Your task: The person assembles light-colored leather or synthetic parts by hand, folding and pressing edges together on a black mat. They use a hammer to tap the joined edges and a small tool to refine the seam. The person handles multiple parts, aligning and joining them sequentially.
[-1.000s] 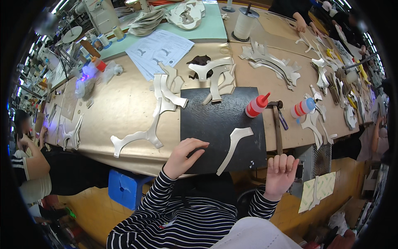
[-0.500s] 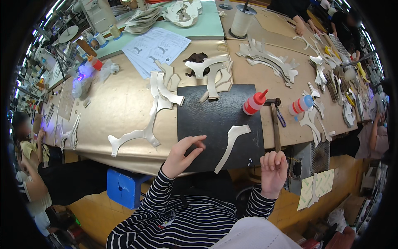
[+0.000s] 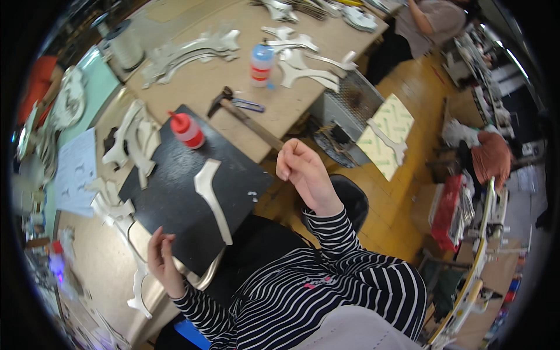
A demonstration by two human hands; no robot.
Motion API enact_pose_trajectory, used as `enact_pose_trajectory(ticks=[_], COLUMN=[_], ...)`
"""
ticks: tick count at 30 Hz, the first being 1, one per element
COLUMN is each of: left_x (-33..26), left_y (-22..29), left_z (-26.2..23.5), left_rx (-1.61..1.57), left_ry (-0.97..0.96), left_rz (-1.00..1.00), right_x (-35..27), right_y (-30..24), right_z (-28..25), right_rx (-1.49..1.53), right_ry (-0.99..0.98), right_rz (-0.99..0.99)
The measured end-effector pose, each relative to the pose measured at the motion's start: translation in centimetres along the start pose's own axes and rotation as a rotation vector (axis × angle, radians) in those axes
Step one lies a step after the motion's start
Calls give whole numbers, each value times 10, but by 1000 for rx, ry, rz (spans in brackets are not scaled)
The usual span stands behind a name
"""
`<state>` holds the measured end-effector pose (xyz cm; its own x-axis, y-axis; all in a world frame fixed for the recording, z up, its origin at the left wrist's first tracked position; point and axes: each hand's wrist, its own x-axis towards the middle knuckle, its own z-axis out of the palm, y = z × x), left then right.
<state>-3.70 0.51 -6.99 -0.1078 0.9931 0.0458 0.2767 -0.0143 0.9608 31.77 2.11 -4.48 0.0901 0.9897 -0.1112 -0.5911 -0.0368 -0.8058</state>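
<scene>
A white curved leather-like piece (image 3: 207, 189) lies flat on the black board (image 3: 169, 227). My left hand (image 3: 165, 262) is over the board's near left corner, fingers apart and slightly bent, with nothing seen in it. Beyond the board's right side, my right hand (image 3: 306, 175) is raised with its fingers curled together. Whatever may be between those fingertips is hidden. Just past them, the end of a hammer (image 3: 248, 119) handle points toward the hand; I cannot tell if they touch. A red-and-white squeeze bottle (image 3: 186, 131) stands on the board's far part.
A blue-capped bottle (image 3: 262, 64) and a blue-handled cutter (image 3: 248, 105) are beyond the hammer. Stacked white pieces (image 3: 195, 55) lie farther back; more (image 3: 134, 137) lie left of the board. A patterned yellow sheet (image 3: 385, 137) hangs beside a metal box (image 3: 344, 114).
The view has swung to the right, bringing more floor into sight. My right hand now appears nearer the hammer's handle end. My left hand has drawn back from beside the white piece.
</scene>
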Motion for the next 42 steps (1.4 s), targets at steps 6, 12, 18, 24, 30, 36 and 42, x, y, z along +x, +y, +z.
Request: enact_pose_trajectory(ticks=[6,12,18,24,30,36,42], left_x=[16,21,16,11,0,-13,-16], left_y=[-2,3,2,4,14,23,12], left_z=[-8,2,4,1,52,82,60], left_rx=[66,80,83,125,416,309,219], left_ry=[1,-4,-38,-54,-199,-186,-143], left_rz=[45,55,45,-55,167,92,21], right_x=[-21,-16,-12,-19,-22,-22,-18], right_y=[-42,-79,-78,-71,-74,-83,-93], right_z=[-89,-230,-298,-330,-354,-364,-384], right_rx=[-1090,-1722,-1845,-1692,-1778,-1736,-1785], right_ry=[574,980,944,937,903,937,869], right_rz=[-243,-223,-135,-56,-105,-64,-17])
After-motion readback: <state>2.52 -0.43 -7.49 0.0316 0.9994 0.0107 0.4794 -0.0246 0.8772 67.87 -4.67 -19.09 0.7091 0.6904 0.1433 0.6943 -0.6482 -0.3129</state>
